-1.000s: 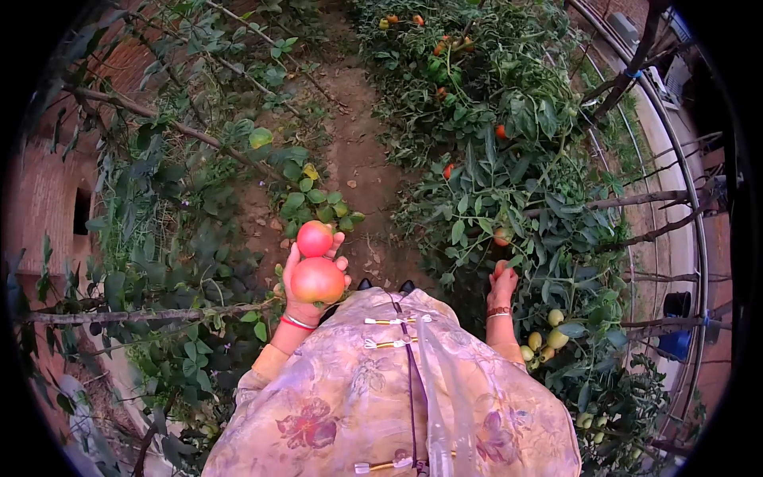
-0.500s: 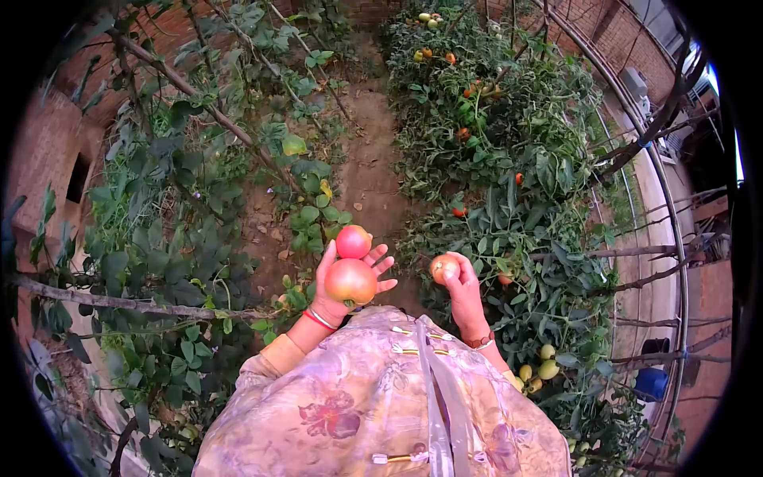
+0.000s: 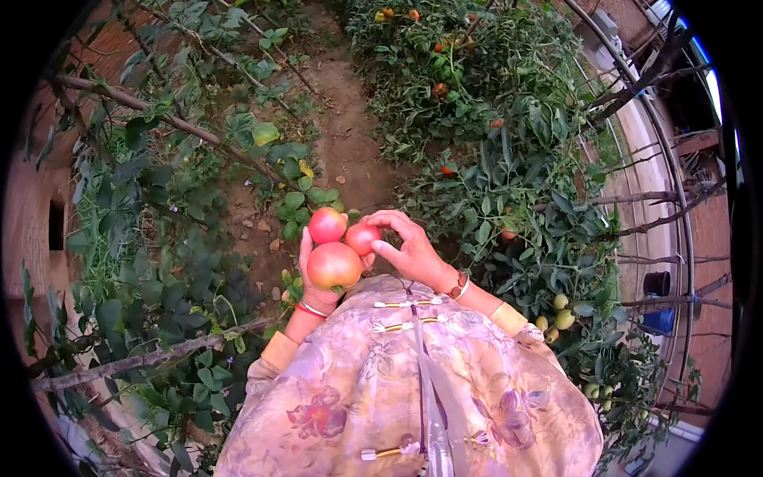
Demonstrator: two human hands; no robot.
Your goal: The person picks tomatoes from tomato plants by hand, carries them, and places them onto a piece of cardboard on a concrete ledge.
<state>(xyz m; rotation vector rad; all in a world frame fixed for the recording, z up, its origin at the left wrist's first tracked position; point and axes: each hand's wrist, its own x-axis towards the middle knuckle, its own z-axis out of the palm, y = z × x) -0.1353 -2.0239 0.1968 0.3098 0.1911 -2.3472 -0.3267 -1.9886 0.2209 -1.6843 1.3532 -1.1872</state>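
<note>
Right hand (image 3: 417, 253) has swung in from the plants on the right, bringing the small tomato (image 3: 363, 239) against the two in the left hand (image 3: 319, 297). Right fingers and thumb pinch the small tomato; left palm cups the large tomato (image 3: 334, 265) and the upper tomato (image 3: 327, 225), fingers mostly hidden. Skins look smooth, probably slippery; flesh likely firm but bruisable, large one heaviest. Best held round the widest part, lightly, supported from below.
</note>
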